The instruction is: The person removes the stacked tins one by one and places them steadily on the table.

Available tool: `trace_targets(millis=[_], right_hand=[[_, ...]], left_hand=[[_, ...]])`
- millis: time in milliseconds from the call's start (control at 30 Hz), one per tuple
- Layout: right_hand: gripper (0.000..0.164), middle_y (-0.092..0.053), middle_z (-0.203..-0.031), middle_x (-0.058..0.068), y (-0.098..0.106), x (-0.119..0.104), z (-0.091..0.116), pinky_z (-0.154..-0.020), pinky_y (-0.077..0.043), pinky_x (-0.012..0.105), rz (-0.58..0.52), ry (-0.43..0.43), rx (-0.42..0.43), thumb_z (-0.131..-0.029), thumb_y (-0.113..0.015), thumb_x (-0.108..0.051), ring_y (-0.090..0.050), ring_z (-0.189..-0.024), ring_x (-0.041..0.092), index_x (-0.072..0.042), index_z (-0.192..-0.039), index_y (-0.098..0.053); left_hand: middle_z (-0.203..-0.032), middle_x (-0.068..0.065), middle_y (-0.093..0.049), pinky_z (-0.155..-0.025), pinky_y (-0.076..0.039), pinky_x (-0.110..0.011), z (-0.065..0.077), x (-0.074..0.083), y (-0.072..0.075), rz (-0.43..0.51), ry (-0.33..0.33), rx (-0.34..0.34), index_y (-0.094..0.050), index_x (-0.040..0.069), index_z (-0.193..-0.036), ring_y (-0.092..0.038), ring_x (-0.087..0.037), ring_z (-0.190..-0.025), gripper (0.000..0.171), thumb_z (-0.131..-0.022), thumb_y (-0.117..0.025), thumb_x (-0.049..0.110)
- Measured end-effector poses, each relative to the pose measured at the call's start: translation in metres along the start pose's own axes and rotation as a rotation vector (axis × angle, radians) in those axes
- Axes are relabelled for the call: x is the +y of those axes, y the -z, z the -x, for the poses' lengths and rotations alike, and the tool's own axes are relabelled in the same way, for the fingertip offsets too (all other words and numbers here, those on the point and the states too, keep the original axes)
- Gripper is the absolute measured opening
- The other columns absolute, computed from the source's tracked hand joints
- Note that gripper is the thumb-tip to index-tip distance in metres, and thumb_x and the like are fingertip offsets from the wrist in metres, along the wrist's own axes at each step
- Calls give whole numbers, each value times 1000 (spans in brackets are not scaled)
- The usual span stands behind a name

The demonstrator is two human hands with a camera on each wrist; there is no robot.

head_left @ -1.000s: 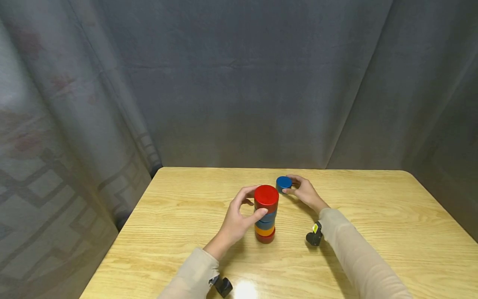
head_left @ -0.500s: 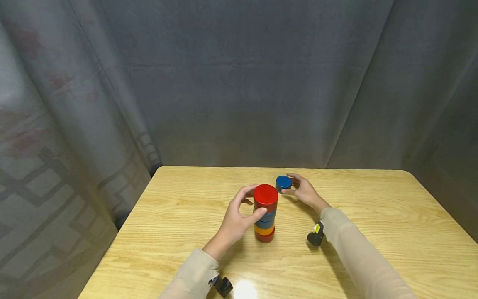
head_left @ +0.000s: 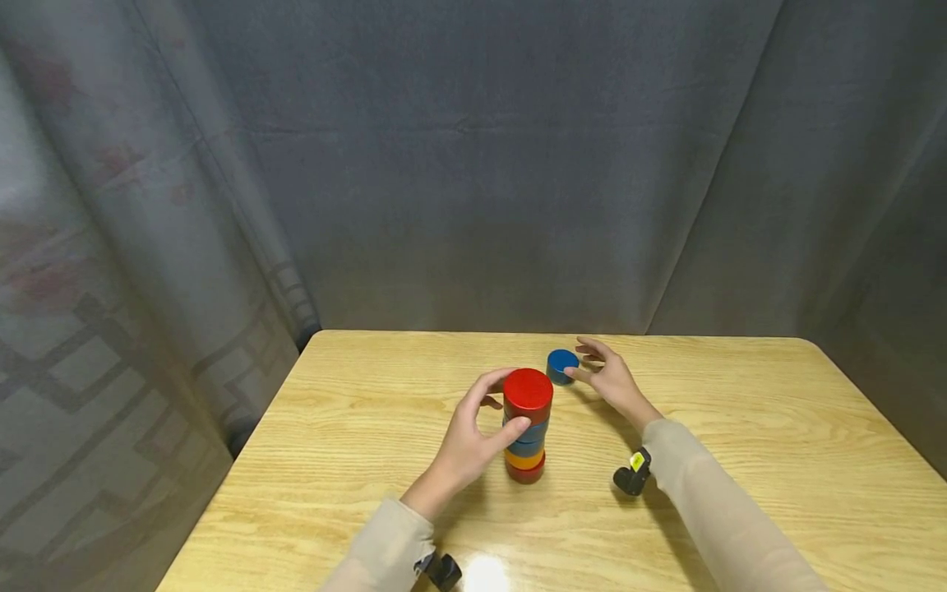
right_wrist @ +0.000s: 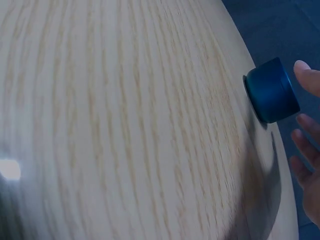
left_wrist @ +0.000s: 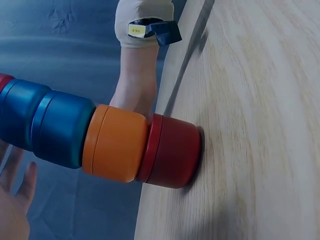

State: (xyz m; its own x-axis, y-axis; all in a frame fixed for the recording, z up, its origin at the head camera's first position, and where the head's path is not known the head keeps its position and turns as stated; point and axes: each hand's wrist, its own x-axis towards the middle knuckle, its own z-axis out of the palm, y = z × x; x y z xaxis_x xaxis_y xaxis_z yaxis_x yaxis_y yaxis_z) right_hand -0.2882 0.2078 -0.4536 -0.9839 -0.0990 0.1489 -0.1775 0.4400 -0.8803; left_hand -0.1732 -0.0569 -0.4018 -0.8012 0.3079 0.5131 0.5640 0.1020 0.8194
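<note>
A tower of round lidded tins stands on the table. Its bottom tin is red (left_wrist: 175,154), followed upward by an orange tin (left_wrist: 116,144), two blue tins (left_wrist: 62,129) and a red tin (head_left: 528,390) on top. My left hand (head_left: 468,436) holds the top red tin from the left, thumb in front and fingers behind; their tips are partly hidden. Beyond the tower, a single blue tin (head_left: 562,367) sits upright on the table. Just right of it is my right hand (head_left: 611,381), fingers spread and apart from the tin.
The light wooden table (head_left: 740,444) reaches back to a grey curtain (head_left: 473,181). A small black wrist camera (head_left: 632,474) hangs from the right sleeve, another black camera (head_left: 441,571) from the left.
My right hand has loosened from the single blue tin and drawn slightly right, its fingers spreading. The left hand and the tower have stayed in place.
</note>
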Motion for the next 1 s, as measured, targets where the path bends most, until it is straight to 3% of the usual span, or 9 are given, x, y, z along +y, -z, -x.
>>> trace_targets(millis=[167, 433, 667, 1000], right_hand=[[71, -49, -140, 28, 2, -1, 5, -103, -42, 55, -13, 16, 12, -90, -75, -14, -49, -125, 46, 4, -148, -38], [71, -49, -139, 28, 4, -4, 10, -105, -38, 57, -29, 54, 15, -91, -74, -16, -46, -127, 45, 5, -147, -37], [68, -52, -139, 26, 6, -5, 14, -104, -36, 59, -4, 55, 17, -91, -74, -17, -46, -128, 42, 3, -147, -40], [67, -52, -139, 26, 11, -16, 21, -101, -36, 57, 3, 71, 20, -92, -73, -16, -47, -127, 41, 2, -147, -40]], left_hand=[[-134, 2, -58, -91, -48, -36, 5, -2, 0, -15, 19, -14, -49, 14, -141, -53, -19, -113, 57, -89, -73, 17], [-133, 2, -57, -91, -47, -40, 11, -8, 2, -21, 44, -36, -48, 14, -141, -52, -19, -116, 59, -88, -73, 19], [-133, 5, -57, -94, -45, -51, 17, -8, 3, -6, 97, -67, -48, 16, -141, -51, -18, -117, 58, -89, -74, 20], [-132, 5, -58, -95, -45, -49, 17, -11, 0, 0, 139, -63, -50, 16, -140, -51, -18, -117, 57, -89, -75, 21]])
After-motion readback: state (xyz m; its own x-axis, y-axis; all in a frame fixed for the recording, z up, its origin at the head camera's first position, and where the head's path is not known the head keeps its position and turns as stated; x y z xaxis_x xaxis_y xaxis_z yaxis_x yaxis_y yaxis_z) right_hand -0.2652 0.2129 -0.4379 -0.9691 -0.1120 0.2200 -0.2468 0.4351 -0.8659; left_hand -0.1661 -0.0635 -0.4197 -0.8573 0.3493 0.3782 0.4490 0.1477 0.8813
